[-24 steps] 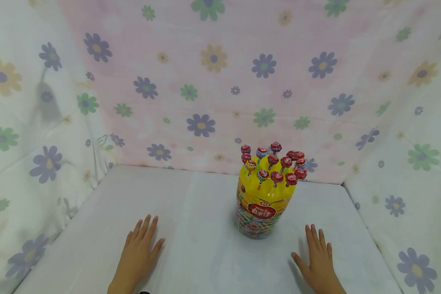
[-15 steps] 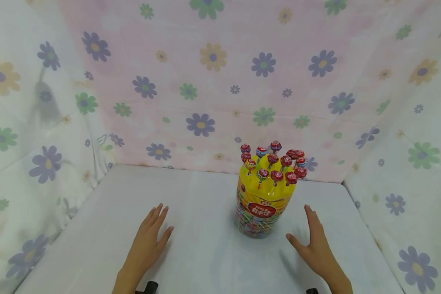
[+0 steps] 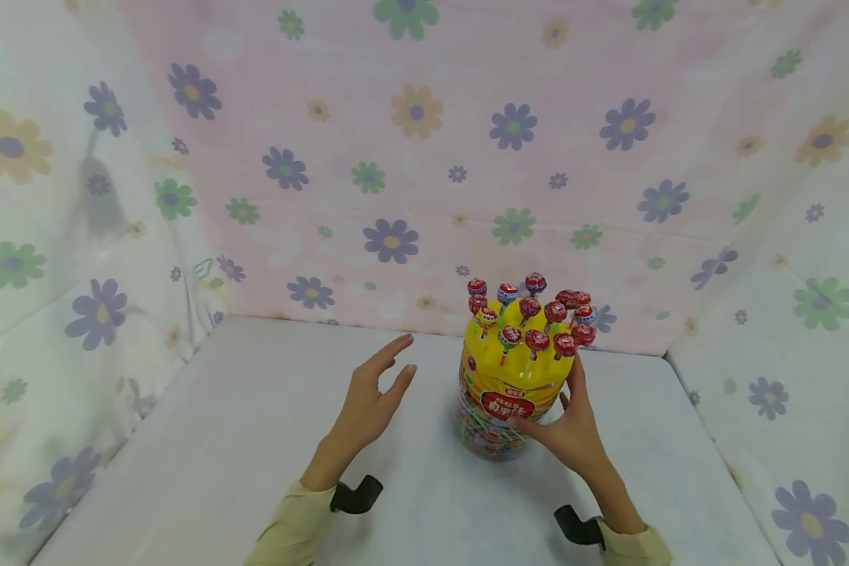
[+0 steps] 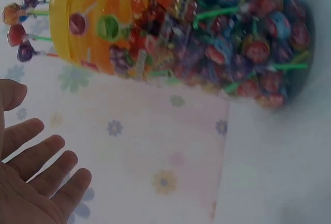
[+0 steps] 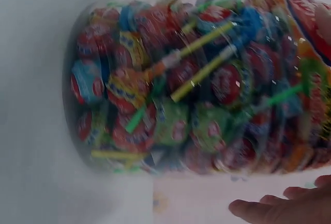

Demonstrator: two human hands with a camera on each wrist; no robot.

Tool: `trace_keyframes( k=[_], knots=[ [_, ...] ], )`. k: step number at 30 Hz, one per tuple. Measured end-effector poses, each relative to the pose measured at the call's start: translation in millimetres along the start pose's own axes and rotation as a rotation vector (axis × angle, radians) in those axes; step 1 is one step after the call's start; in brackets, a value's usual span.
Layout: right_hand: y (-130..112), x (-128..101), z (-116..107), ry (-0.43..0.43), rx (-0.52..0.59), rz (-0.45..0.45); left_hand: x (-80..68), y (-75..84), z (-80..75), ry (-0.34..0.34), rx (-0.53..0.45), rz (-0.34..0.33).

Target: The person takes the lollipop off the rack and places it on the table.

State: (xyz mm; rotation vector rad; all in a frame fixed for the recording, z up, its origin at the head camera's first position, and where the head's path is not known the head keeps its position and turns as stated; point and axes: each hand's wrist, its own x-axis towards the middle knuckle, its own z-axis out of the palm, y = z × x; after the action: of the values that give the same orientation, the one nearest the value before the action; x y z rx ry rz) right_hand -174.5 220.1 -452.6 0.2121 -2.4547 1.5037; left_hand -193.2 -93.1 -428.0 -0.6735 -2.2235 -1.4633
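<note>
A clear plastic jar (image 3: pixel 509 385) full of wrapped lollipops stands upright on the table, with a yellow top and a red label. Several lollipops (image 3: pixel 530 307) stick out of that top on their sticks. My right hand (image 3: pixel 575 431) is at the jar's right side, its thumb in front of the label and its fingers spread along the side. In the right wrist view, a gap shows between the fingertips (image 5: pixel 248 211) and the jar wall. My left hand (image 3: pixel 366 402) hovers to the left of the jar, holding nothing, its fingers extended in the left wrist view.
The white table (image 3: pixel 240 424) is enclosed by flower-print cloth (image 3: pixel 339 118) at the back and both sides. A black bent piece is worn at each wrist, the left one (image 3: pixel 357 495) and the right one (image 3: pixel 578 525).
Both hands have moved forward and toward the jar. My right hand has come from beside it to its right side; the left has swung right. The jar stays in place.
</note>
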Motion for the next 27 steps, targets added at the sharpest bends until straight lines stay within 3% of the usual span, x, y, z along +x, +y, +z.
trace_keyframes(
  k=[7, 16, 27],
  knots=[
    [9, 5, 13, 0.037, 0.139, -0.097, 26.1, 22.6, 28.0, -0.039, -0.183, -0.035],
    [17, 1, 19, 0.097, 0.181, -0.1, 43.1, 42.5, 51.1, -0.049, -0.331, 0.046],
    [17, 2, 19, 0.099, 0.189, -0.099, 54.5, 47.0, 58.4, 0.039, -0.323, 0.065]
  ],
)
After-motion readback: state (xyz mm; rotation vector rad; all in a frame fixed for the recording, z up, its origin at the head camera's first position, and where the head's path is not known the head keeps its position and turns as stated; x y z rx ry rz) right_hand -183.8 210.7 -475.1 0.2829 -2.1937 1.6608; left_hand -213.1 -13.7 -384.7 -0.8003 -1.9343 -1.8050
